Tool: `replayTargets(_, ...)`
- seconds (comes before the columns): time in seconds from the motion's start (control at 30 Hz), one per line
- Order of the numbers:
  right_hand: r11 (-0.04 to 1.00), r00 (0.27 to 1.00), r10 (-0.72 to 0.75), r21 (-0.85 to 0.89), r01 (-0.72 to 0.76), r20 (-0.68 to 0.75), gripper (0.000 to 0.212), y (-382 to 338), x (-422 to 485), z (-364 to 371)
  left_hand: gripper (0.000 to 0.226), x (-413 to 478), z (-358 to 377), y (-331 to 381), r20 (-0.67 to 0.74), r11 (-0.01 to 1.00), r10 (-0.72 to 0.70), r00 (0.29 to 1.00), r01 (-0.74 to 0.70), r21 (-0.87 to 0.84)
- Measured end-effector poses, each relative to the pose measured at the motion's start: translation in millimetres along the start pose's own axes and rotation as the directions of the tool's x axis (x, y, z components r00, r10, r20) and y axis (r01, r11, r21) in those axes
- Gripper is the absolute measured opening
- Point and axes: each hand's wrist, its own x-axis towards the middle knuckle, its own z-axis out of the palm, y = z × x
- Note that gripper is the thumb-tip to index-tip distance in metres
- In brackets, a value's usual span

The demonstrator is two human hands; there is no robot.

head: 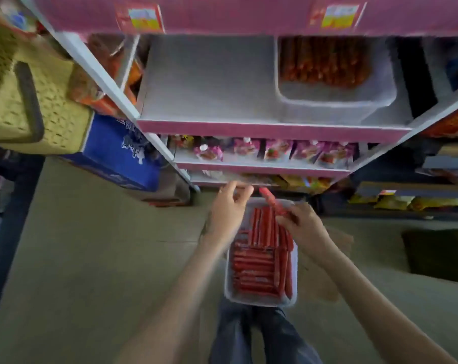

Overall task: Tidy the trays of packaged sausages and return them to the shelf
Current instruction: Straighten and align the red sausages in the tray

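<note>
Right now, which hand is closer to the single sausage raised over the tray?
Right. The right hand pinches the sausage at its near end; the left hand hovers just left of its far tip, not touching.

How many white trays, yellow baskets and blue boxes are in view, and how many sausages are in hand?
White trays: 2
Yellow basket: 1
Blue box: 1
Sausage held in right hand: 1
Total: 5

white tray [229,290] | red sausages [256,269] packed inside | on floor below shelf [272,127]
</note>
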Motion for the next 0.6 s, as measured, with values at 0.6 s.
replayTargets(0.6, 0.786, 0.987, -0.115, -0.618, 0.020, -0.114, 0.067, 158, 103, 207, 0.038, 46, 143, -291, 0.137, 0.261, 0.332, 0.933, -0.230, 0.938)
